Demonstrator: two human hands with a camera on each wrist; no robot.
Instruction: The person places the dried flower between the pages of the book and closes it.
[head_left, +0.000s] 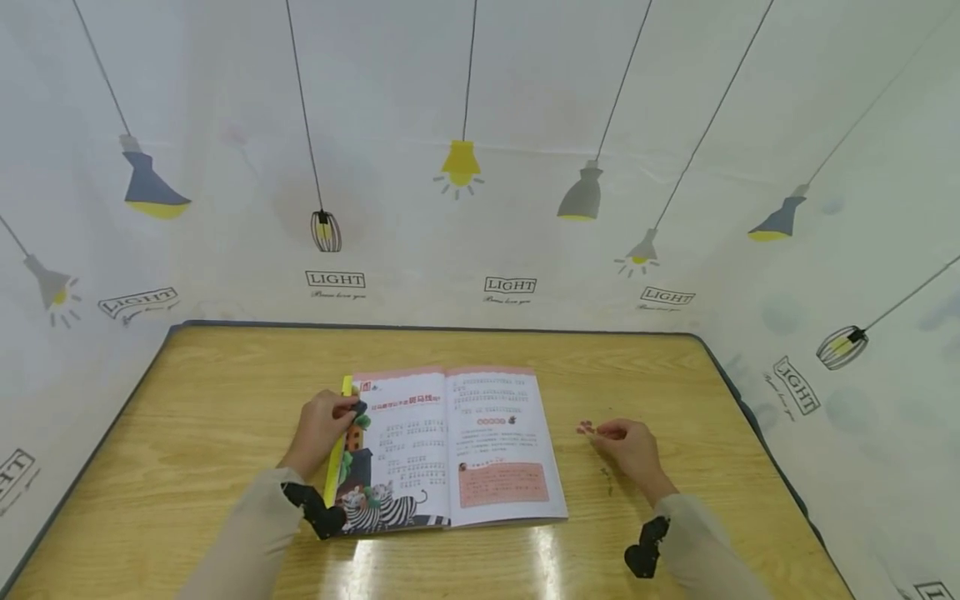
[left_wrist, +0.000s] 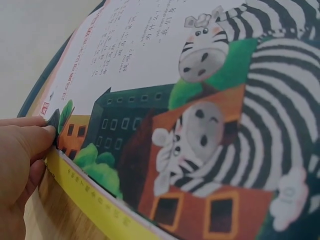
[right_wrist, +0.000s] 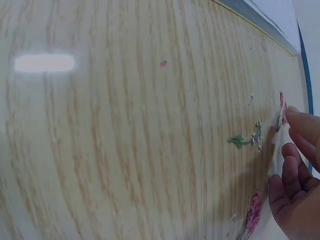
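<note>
Count at the desk (head_left: 225,367) one open book (head_left: 495,442), two pink flower sprigs (right_wrist: 253,212), one green-and-white sprig (right_wrist: 240,142) and one pink fleck (right_wrist: 163,63). Add two hands (head_left: 318,429) and two black wrist mounts (head_left: 643,550). Find printed on the wall (head_left: 390,83) eight lamps (head_left: 459,165), five whole LIGHT labels (head_left: 335,279) and two more cut off by the view's edge, and on the book's left page, two zebras (left_wrist: 202,55)

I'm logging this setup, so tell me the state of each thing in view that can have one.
Book: open, lying flat on the table.
Left hand: pinching the book's left edge.
Right hand: pinching a flower, fingers curled.
Pinched pink flower: held at the right fingertips.
Green sprig: loose on the table.
Other pink flower: unheld, near the right hand.
</note>
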